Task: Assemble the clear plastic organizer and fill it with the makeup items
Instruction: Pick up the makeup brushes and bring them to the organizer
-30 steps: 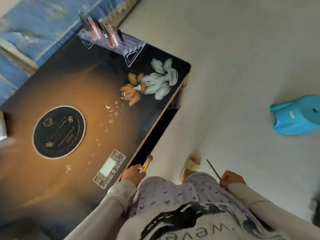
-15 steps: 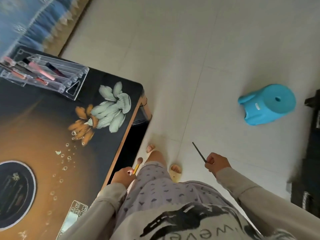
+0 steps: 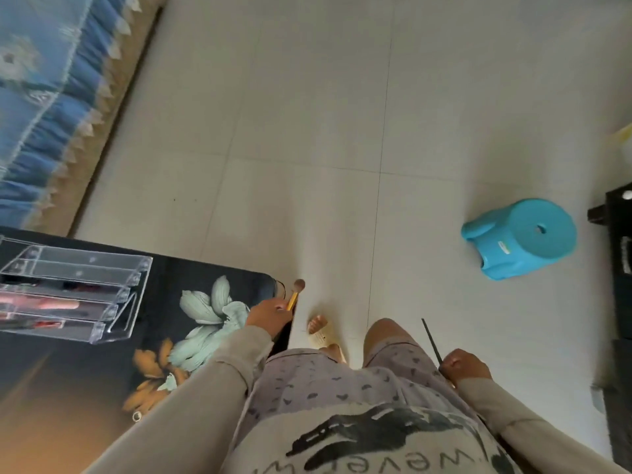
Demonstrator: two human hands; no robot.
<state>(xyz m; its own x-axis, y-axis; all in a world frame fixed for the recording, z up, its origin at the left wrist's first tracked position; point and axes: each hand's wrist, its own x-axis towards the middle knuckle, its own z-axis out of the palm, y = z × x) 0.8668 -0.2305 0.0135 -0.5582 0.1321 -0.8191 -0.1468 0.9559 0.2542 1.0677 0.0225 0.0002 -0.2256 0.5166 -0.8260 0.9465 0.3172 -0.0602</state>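
Note:
The clear plastic organizer (image 3: 82,289) stands on the dark table (image 3: 68,388) at the left edge, with pink and red makeup tubes lying in its lower slots and the upper slots bare. My left hand (image 3: 268,314) is closed around a makeup brush (image 3: 296,291) with a yellow handle and brown bristles, at the table's right corner. My right hand (image 3: 463,366) is low on the right, over the floor, gripping a thin dark stick-like makeup tool (image 3: 431,340) that points up and away.
A turquoise plastic stool (image 3: 519,239) stands on the pale tiled floor at the right. Dark furniture (image 3: 619,268) lines the right edge. A blue patterned cover (image 3: 44,107) fills the upper left. My feet in slippers (image 3: 323,333) are beside the table corner.
The view has swung right along the table. The organizer slid to the left edge of the frame. My left hand with the brush rose to the table's corner; my right hand dropped lower.

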